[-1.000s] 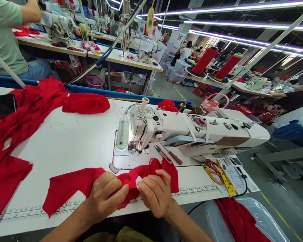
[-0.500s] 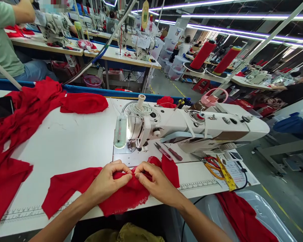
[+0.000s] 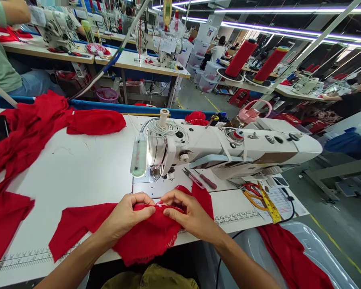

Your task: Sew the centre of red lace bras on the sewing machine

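Red fabric with a lace edge (image 3: 150, 241) lies across the front of the sewing table and hangs over its edge. My left hand (image 3: 135, 210) pinches its upper edge between thumb and fingers. Close beside it, my right hand (image 3: 180, 210) grips the same edge. A small white patch shows on the cloth between my fingertips. Just behind my hands stands a white sewing machine (image 3: 204, 140), its needle area lit and apart from the fabric. Thread snips (image 3: 193, 178) and a dark-handled tool (image 3: 208, 181) lie on the machine bed to the right.
A heap of red cloth (image 3: 27, 132) covers the table's left side. Orange-handled scissors (image 3: 254, 200) and a yellow tape measure (image 3: 270, 206) lie at right on paper. A clear plastic bin (image 3: 307, 241) holding red fabric stands below. A co-worker (image 3: 3, 60) sits at far left.
Both hands keep hold of the fabric edge, and the right thumb now lies flatter along it. The cloth's front hangs slightly lower, and a white patch shows between the fingers.
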